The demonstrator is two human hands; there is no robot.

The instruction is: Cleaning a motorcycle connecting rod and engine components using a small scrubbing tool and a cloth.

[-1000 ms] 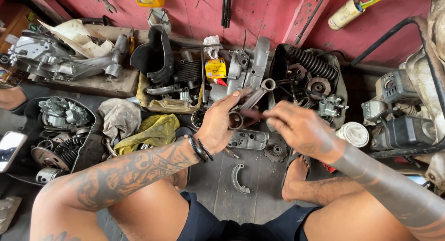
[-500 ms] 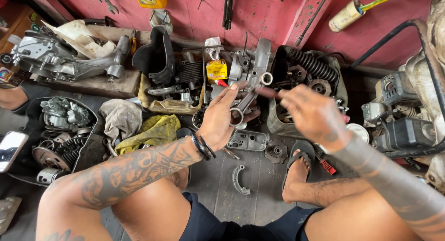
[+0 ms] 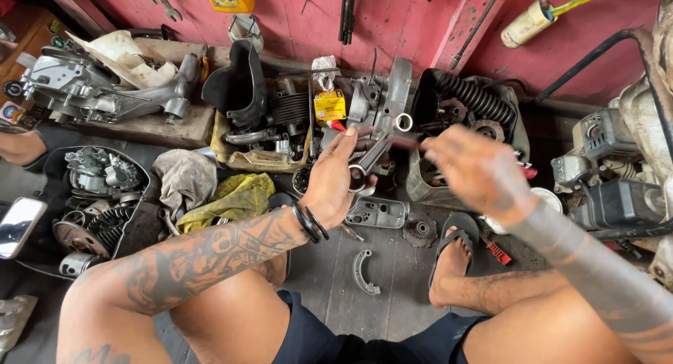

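Observation:
My left hand (image 3: 331, 187) grips a grey metal connecting rod (image 3: 376, 151) with a ring at each end and holds it up over the workshop floor. The upper ring (image 3: 404, 121) points toward the red wall. My right hand (image 3: 480, 169) is blurred with motion just right of the rod. It pinches a thin dark tool (image 3: 415, 141) whose tip reaches the rod's upper end. Black bands circle my left wrist. I sit on the floor with my sandalled foot (image 3: 452, 255) below the right hand.
Engine casings (image 3: 77, 84) lie at the back left, and a black tub of parts (image 3: 105, 196) sits beside rags (image 3: 224, 199). A phone (image 3: 17, 227), a yellow box (image 3: 329, 105), a finned cylinder (image 3: 466, 98), a cover plate (image 3: 378, 211), a curved bracket (image 3: 361, 273) and a small engine (image 3: 603, 168) surround me.
My right hand rose and shifted right, from level with the rod's lower end to its upper ring. The left hand kept its grip on the rod and lifted it slightly.

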